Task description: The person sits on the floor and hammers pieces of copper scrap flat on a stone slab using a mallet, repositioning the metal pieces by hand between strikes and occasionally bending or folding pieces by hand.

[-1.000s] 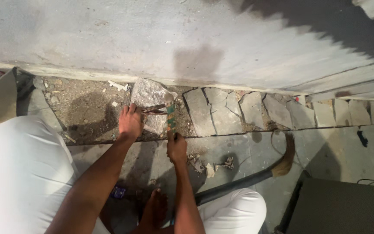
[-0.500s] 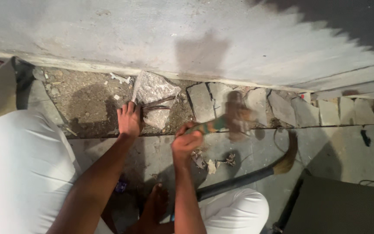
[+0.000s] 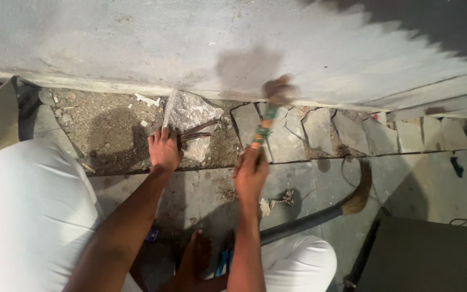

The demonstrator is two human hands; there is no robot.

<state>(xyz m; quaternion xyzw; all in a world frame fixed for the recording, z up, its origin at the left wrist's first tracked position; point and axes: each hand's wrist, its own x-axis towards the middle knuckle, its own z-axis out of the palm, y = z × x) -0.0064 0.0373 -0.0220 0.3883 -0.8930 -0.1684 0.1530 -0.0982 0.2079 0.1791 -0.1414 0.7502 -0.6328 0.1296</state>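
Now my right hand (image 3: 251, 174), clamped on the hammer (image 3: 268, 113), has swung it up beside the stone (image 3: 190, 116). My left hand (image 3: 163, 150) stays closed on the wires (image 3: 197, 132) against that stone.

The right hand (image 3: 251, 172) grips a hammer (image 3: 268, 111), its blurred head above the fist. Left of that grip, the left hand (image 3: 163, 150) presses metal rods (image 3: 197, 131) against a stone slab (image 3: 190, 116).

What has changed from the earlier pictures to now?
The right hand swung the hammer: its head went from beside the wires out to the right, and is now raised near the wall. The left hand stayed on the bent wires on the stone.
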